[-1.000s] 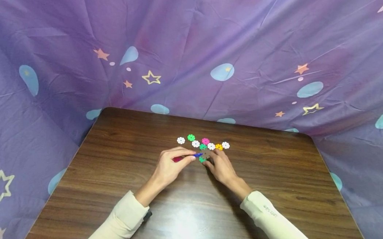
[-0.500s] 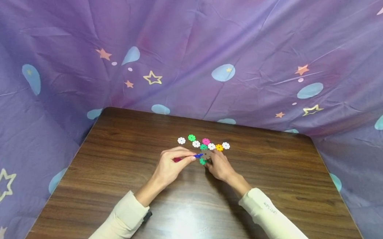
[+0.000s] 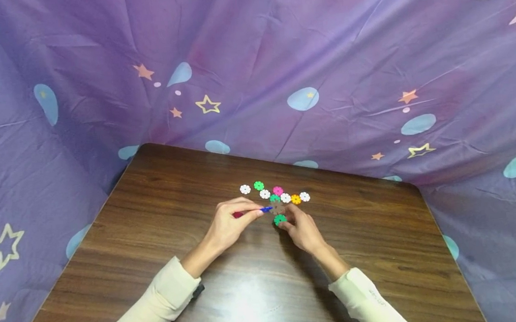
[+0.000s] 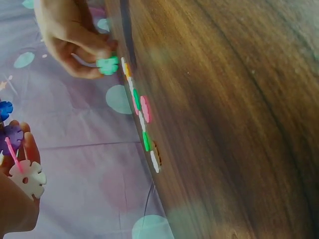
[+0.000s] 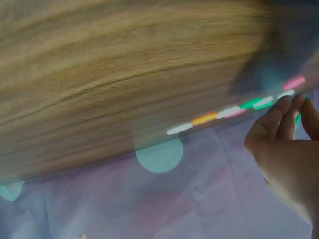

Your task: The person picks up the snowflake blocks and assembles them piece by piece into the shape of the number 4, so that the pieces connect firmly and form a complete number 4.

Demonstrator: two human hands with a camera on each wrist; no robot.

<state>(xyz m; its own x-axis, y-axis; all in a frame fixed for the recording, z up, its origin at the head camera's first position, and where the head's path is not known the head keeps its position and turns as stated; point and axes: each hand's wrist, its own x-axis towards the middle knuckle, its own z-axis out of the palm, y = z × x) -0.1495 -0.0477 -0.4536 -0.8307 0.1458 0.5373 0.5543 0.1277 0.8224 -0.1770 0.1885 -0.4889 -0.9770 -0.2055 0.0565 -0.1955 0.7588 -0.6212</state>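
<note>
In the head view my left hand (image 3: 229, 223) pinches a small joined piece of notched plastic discs. A blue disc (image 3: 267, 209) juts from its fingertips, and a red one (image 3: 238, 214) shows by the palm. The left wrist view shows a purple disc (image 4: 11, 138), a pink one edge-on and a white disc (image 4: 29, 179) in that piece. At the blue disc's tip is a brownish disc (image 3: 277, 207); whether they are joined I cannot tell. My right hand (image 3: 305, 229) pinches a green disc (image 3: 280, 219) between thumb and fingers, just below the brownish one.
Behind the hands, several loose discs lie flat on the wooden table (image 3: 175, 185), among them a pink disc (image 3: 277, 191), an orange disc (image 3: 296, 199) and a white disc (image 3: 245, 189). A purple patterned cloth (image 3: 253, 82) hangs beyond the table's far edge.
My right hand has shifted slightly right and toward me, and the green disc has come with it, now showing more fully. The left hand keeps its hold almost unmoved.
</note>
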